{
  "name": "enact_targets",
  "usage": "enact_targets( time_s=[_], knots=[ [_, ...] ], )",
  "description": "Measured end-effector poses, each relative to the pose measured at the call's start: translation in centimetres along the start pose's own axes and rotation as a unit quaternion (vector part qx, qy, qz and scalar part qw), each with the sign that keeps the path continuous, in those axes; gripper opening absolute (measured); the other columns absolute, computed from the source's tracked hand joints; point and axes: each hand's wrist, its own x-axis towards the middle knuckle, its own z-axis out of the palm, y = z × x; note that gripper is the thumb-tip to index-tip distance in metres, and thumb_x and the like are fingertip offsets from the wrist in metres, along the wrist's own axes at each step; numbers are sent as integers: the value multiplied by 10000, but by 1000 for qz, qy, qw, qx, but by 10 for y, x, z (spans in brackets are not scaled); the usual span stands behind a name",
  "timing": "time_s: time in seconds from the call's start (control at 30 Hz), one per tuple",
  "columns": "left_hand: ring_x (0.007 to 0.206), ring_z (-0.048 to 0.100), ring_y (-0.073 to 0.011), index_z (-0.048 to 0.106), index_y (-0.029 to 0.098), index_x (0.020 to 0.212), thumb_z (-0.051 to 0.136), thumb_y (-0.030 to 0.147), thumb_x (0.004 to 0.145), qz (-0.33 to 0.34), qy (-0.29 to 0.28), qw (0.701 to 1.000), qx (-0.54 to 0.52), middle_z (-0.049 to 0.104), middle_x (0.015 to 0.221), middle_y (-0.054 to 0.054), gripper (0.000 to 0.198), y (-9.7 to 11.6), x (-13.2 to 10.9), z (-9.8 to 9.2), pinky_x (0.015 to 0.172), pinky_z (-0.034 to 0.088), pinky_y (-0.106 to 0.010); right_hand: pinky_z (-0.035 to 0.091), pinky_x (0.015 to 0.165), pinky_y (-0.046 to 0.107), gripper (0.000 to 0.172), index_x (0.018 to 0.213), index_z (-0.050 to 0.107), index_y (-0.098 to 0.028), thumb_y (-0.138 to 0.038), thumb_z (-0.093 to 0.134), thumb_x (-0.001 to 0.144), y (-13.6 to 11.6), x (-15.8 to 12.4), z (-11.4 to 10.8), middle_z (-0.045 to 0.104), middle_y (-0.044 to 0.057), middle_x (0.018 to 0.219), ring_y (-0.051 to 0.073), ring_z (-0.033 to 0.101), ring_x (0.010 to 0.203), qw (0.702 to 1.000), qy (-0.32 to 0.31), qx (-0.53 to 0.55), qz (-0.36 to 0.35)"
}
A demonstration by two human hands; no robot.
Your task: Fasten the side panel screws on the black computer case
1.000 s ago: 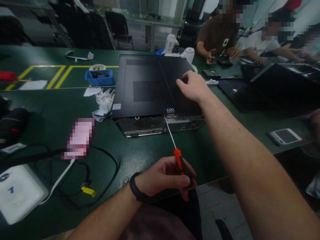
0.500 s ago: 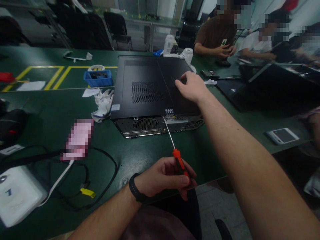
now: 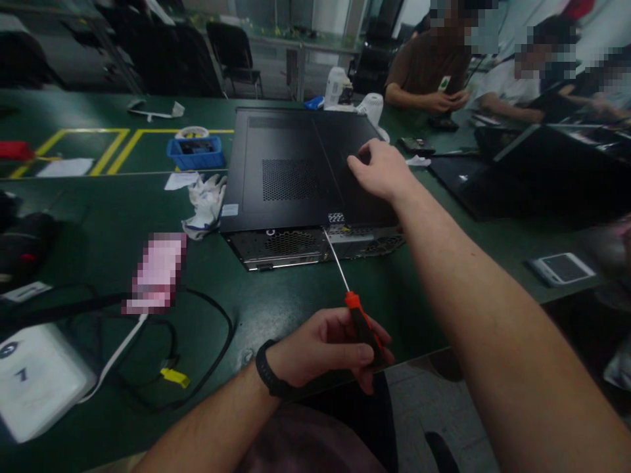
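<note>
A black computer case (image 3: 290, 138) lies flat on the green table, its rear panel (image 3: 290, 244) towards me. My left hand (image 3: 335, 348), a dark band on its wrist, is closed around the handle of a red and black screwdriver (image 3: 353, 301). The shaft slants up and its tip meets the top edge of the rear panel, near the middle. My right hand (image 3: 378, 167) rests on the right part of the case's top, fingers curled; whether anything is under the fingers is hidden.
Left of the case are white gloves (image 3: 206, 203) and a blue bin (image 3: 196, 152). Cables and a white box (image 3: 44, 381) are at the near left. A phone (image 3: 562, 268) lies at right, beyond it a black panel (image 3: 473, 187). People sit at the far right.
The screwdriver's handle has turned in my left hand, showing more black now. The whole view has shifted slightly; my right hand stays on the case.
</note>
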Motion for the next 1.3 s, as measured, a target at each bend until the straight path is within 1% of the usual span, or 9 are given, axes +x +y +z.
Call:
enact_targets(
  time_s=[0.13, 0.3, 0.37, 0.57, 0.7, 0.87, 1.0, 1.2, 1.3],
  knots=[
    [603, 693, -107, 683, 147, 976, 880, 371, 791, 6, 3, 1000, 0, 736, 857, -33, 351, 1, 1, 1, 551, 601, -227, 454, 1113, 565, 487, 1250, 644, -128, -517, 506, 991, 0, 0, 0, 668, 201, 1304, 388, 597, 1279, 1000, 6, 2, 0],
    [588, 696, -94, 666, 128, 899, 880, 401, 790, 4, -8, 1000, 24, 732, 858, -41, 363, 4, 2, 2, 547, 588, -191, 437, 1126, 560, 497, 1274, 636, -121, -512, 502, 998, -2, -1, -2, 651, 211, 1331, 392, 580, 1299, 1000, -4, 1, 9],
    [603, 703, -101, 669, 131, 916, 882, 389, 789, 8, -11, 1000, 11, 738, 859, -44, 358, 4, 2, 2, 560, 599, -202, 431, 1130, 566, 502, 1280, 630, -120, -515, 499, 1000, -2, -1, -2, 646, 214, 1340, 398, 573, 1310, 1000, -8, 2, 11],
    [674, 726, -128, 725, 140, 1098, 888, 343, 777, -1, -4, 1000, -19, 759, 946, -77, 414, 3, 1, 3, 644, 625, -258, 423, 1137, 562, 492, 1283, 637, -124, -502, 504, 998, -1, -1, -2, 650, 208, 1331, 392, 572, 1306, 1000, -7, 4, 11],
    [638, 704, -129, 702, 146, 1017, 903, 373, 758, -6, 5, 1000, -7, 749, 895, -55, 398, 3, 1, 3, 601, 600, -264, 444, 1116, 563, 494, 1263, 648, -129, -519, 507, 993, 0, 0, 0, 664, 201, 1298, 384, 587, 1276, 1000, 4, 0, 4],
    [581, 672, -97, 675, 132, 901, 893, 470, 758, -13, 7, 999, 42, 711, 829, -30, 427, 6, 1, 5, 553, 566, -221, 433, 1134, 565, 515, 1277, 635, -122, -532, 492, 998, -1, 0, -1, 654, 209, 1323, 392, 580, 1297, 1000, -3, -3, 3],
    [598, 689, -101, 674, 132, 930, 889, 448, 771, -6, 1, 1000, 28, 735, 873, -46, 414, 5, 1, 4, 567, 587, -225, 422, 1143, 563, 518, 1292, 626, -115, -521, 483, 1002, -1, 0, -1, 646, 214, 1341, 396, 568, 1320, 1000, -6, -5, 6],
    [659, 720, -113, 722, 133, 1079, 879, 353, 798, -4, 2, 1000, -9, 764, 933, -76, 390, 2, 1, 2, 634, 629, -244, 446, 1115, 559, 501, 1266, 651, -118, -515, 516, 991, 1, 0, 0, 666, 205, 1302, 381, 595, 1269, 1000, 7, 1, 3],
    [643, 705, -105, 723, 132, 1032, 886, 358, 789, -5, 6, 1000, -5, 748, 890, -57, 370, 3, 1, 4, 610, 626, -236, 450, 1113, 558, 497, 1269, 649, -124, -513, 518, 989, 1, 0, 0, 667, 204, 1298, 384, 597, 1269, 1000, 6, 0, 4]
  ],
)
